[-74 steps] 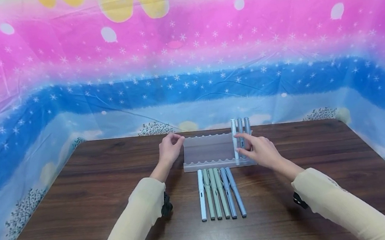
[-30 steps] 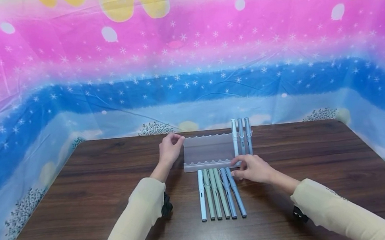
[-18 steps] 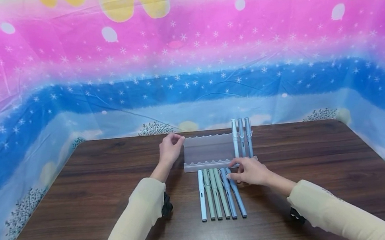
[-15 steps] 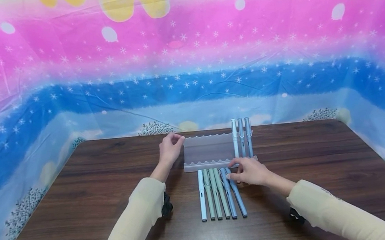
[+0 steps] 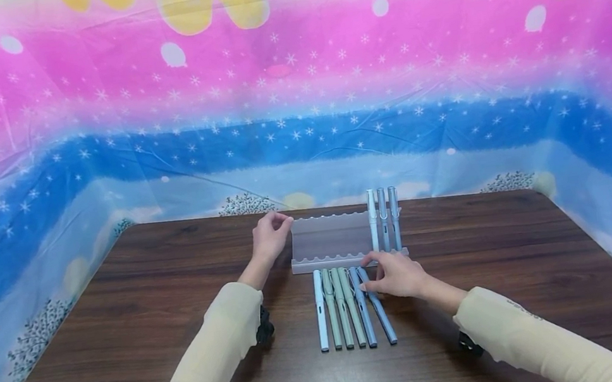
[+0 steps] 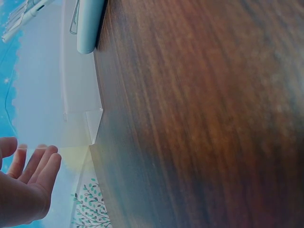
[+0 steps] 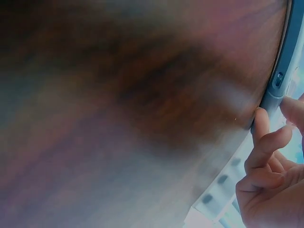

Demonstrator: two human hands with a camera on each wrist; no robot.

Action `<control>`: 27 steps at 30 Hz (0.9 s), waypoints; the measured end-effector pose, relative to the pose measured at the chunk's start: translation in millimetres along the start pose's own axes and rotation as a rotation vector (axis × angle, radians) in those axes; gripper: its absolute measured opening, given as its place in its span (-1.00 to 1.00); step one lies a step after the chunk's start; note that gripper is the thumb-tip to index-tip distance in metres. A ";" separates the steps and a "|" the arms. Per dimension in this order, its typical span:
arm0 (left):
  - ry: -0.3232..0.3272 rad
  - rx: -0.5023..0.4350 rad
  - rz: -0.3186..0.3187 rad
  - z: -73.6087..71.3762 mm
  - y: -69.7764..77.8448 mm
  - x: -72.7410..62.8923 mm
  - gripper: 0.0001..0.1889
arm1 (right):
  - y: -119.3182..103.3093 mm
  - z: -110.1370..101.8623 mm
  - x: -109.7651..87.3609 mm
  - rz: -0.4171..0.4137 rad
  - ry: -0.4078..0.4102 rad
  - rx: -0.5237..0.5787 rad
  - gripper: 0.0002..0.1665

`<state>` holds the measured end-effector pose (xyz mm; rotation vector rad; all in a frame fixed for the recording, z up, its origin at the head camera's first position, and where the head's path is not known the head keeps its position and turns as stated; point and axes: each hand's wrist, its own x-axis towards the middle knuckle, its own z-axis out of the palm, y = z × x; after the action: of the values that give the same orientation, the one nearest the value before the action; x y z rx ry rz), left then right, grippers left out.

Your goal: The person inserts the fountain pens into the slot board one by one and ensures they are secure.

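Observation:
A clear plastic pen rack (image 5: 329, 237) with scalloped edges stands toward the back of the table. My left hand (image 5: 269, 239) pinches its upper left corner between thumb and fingers; the left wrist view shows those fingertips at the rack's side edge. In front of the rack, my right hand (image 5: 399, 274) pinches the cap end of the rightmost blue pen (image 5: 383, 318), thumb and index finger on either side in the right wrist view. The hand covers part of that cap. Left of it lie another blue pen (image 5: 363, 311), several green pens (image 5: 344, 313) and a pale blue pen (image 5: 321, 316).
Upright in the rack's right end lean a white pen (image 5: 374, 224), a grey-blue pen (image 5: 384, 223) and a darker grey-blue pen (image 5: 396, 221). The wooden table (image 5: 155, 318) ends at a patterned cloth backdrop (image 5: 254, 140).
My right hand has come down from the white pen in the rack to the rightmost blue pen, whose lower end has swung slightly right. My left hand stays at the rack's corner.

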<state>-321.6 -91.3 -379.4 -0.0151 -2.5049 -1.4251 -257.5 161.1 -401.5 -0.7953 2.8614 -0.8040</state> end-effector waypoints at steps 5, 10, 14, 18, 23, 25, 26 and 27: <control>-0.003 0.001 0.001 -1.0 1.4 -1.1 -0.77 | 1.8 -1.3 -1.3 -0.023 -0.002 -0.010 -0.53; -0.004 0.005 -0.004 -0.9 1.4 -1.3 -0.78 | 3.6 -2.8 -1.9 -0.040 -0.025 -0.016 -0.51; -0.004 0.010 -0.007 -0.8 1.5 -1.3 -0.78 | 4.6 -4.0 -2.2 -0.066 -0.058 -0.028 -0.49; -0.003 0.008 -0.007 -0.6 1.5 -0.8 -0.78 | 4.8 -4.8 -2.0 -0.089 -0.075 -0.065 -0.50; 0.000 0.007 -0.003 -0.5 1.3 -0.5 -0.79 | 3.5 -3.9 -1.5 -0.058 -0.093 -0.117 -0.50; -0.003 0.003 -0.004 -0.4 1.0 -0.5 -0.79 | 3.0 -3.0 -1.6 -0.035 -0.101 -0.120 -0.50; -0.004 0.001 -0.005 -0.3 0.9 -0.6 -0.79 | 2.7 -2.8 -1.8 -0.026 -0.102 -0.117 -0.50; -0.004 -0.001 -0.005 -0.1 0.6 -0.6 -0.79 | 2.8 -2.6 -1.9 -0.020 -0.103 -0.114 -0.51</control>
<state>-320.9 -91.0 -379.0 -0.0115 -2.5091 -1.4299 -257.7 165.3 -400.9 -0.8524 2.8321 -0.5881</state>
